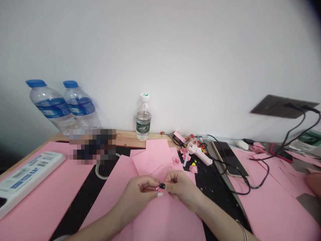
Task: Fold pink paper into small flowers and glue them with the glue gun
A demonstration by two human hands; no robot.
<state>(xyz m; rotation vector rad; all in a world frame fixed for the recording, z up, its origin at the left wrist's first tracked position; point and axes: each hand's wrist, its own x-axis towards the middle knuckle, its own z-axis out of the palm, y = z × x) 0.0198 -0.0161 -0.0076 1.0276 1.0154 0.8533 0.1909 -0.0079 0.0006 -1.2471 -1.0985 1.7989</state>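
The left hand [135, 199] and right hand [182, 190] met at lower centre of the frame, their fingers [150, 181] pinched together on a small piece of pink paper [159, 189], above pink paper sheets [165, 217] on the worktop [130, 139]. A pink glue gun [197, 154] and paper roses [176, 160] lay just beyond, right of centre.

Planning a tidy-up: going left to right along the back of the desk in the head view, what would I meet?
Blue-capped water bottle → second blue-capped water bottle → small green-labelled water bottle → white hot glue gun → gold-edged smartphone → red-cased phone
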